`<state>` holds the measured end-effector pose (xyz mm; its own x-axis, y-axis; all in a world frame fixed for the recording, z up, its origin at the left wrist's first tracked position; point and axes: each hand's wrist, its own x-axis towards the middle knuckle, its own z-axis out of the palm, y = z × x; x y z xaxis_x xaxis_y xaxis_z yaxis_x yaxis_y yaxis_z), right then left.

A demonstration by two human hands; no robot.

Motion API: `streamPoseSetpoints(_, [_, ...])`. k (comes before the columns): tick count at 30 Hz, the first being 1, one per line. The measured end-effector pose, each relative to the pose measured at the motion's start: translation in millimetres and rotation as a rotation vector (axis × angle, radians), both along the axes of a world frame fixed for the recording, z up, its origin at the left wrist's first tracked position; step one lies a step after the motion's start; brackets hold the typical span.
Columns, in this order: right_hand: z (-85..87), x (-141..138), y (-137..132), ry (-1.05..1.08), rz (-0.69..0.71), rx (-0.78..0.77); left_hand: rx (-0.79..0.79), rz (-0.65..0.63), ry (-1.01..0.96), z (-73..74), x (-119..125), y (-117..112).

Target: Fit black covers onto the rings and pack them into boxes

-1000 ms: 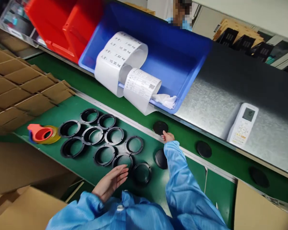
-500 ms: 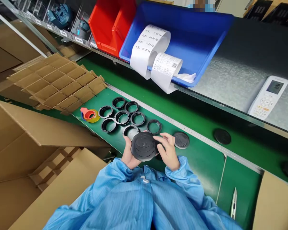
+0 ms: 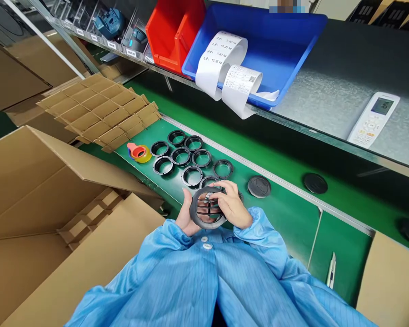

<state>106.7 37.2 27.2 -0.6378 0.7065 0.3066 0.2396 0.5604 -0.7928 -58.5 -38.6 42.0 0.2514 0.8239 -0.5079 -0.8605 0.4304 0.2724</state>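
Observation:
A round black air vent [image 3: 209, 208] is held near my chest, its slats turned open so the palm shows through. My left hand [image 3: 186, 216] supports it from behind and below, thumb up along the left side of the rim. Bent over the top and right of the vent, my right hand [image 3: 235, 206] has fingertips on the slats and rim. Just beyond, several black rings [image 3: 163, 174] lie grouped on the green table [image 3: 279, 227]; one is partly covered by my right hand. To the right rests another round vent [image 3: 259, 186] with closed slats.
A black disc [image 3: 315, 183] lies farther right, under the shelf. A utility knife [image 3: 331, 271] is near the right edge. Tape rolls [image 3: 143, 154] and cardboard dividers [image 3: 102, 111] are at left, beside an open carton [image 3: 116, 236]. Overhead, the shelf carries a blue bin [image 3: 272, 50].
The vent's slats have swung from closed to open, and my right fingers have moved left onto them. The view has shifted slightly.

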Motion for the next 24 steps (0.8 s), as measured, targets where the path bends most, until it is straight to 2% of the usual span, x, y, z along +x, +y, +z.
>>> streamPoseSetpoints(8, [-8.0,8.3,-11.6,0.049,-0.063,-0.152,0.019,-0.001,-0.025,4.4,6.1,-1.7])
streamPoseSetpoints(13, [-6.9,16.8,-16.2,0.064,-0.082,-0.146,-0.053,-0.049,-0.019,1.4,4.3,-0.1])
streamPoseSetpoints(15, [-8.2,17.9,-20.9,0.030,-0.074,-0.093,-0.075,-0.028,-0.007,-1.6,2.5,2.4])
streamPoseSetpoints(18, [-15.8,17.5,-29.5,-0.111,0.054,0.055,-0.128,0.023,0.032,-9.6,1.1,6.1])
streamPoseSetpoints(20, [-24.8,16.8,-33.7,-0.234,0.154,0.096,-0.204,-0.023,0.050,-17.2,3.1,7.5])
streamPoseSetpoints(22, [-36.7,16.2,-35.2,-0.321,0.195,0.030,-0.280,-0.114,0.075,-25.0,8.0,8.4])
streamPoseSetpoints(24, [-51.0,15.3,-33.9,-0.348,0.199,-0.100,-0.318,-0.171,0.117,-31.1,14.1,10.0])
